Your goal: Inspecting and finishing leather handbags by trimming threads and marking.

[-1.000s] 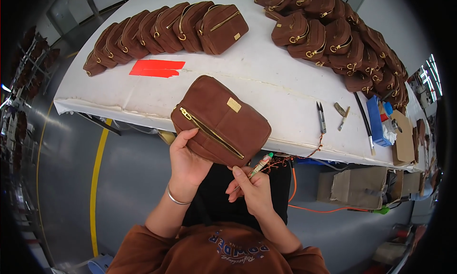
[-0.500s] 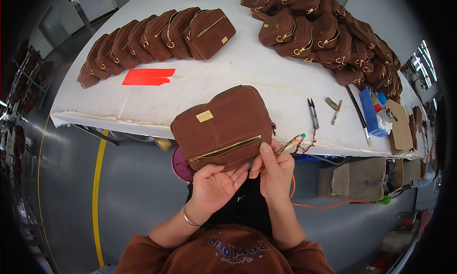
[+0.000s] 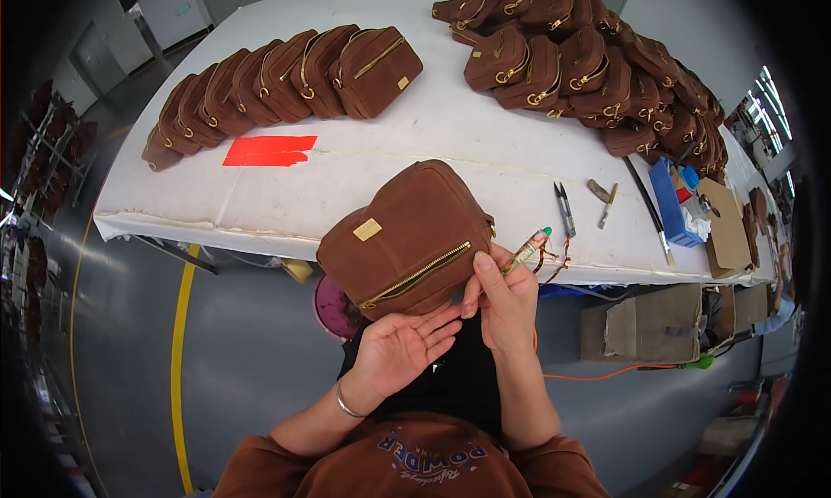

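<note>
A brown zippered pouch [image 3: 407, 238] with a gold label plate and a brass zipper is held tilted in front of me, over the table's near edge. My right hand [image 3: 505, 303] pinches its lower right corner, thumb on the face. Between that hand's fingers also sits a slim, tape-wrapped, pen-like tool [image 3: 527, 250] with a green tip; its exact kind is unclear. My left hand [image 3: 398, 349] lies palm up beneath the pouch, fingers stretched out and their tips at its lower edge. The pouch's back is hidden.
Similar pouches stand in a row [image 3: 277, 78] at far left; more are heaped [image 3: 597, 74] at far right. A red patch [image 3: 270, 150], thread snips [image 3: 564, 209], a small brush [image 3: 608, 205], a long brush [image 3: 649, 208] and a blue box [image 3: 673, 202] lie on the white table [image 3: 346, 182].
The pouch has shifted slightly right and its zipper slopes more steeply. My left hand has moved a little right and down. The view has shifted slightly.
</note>
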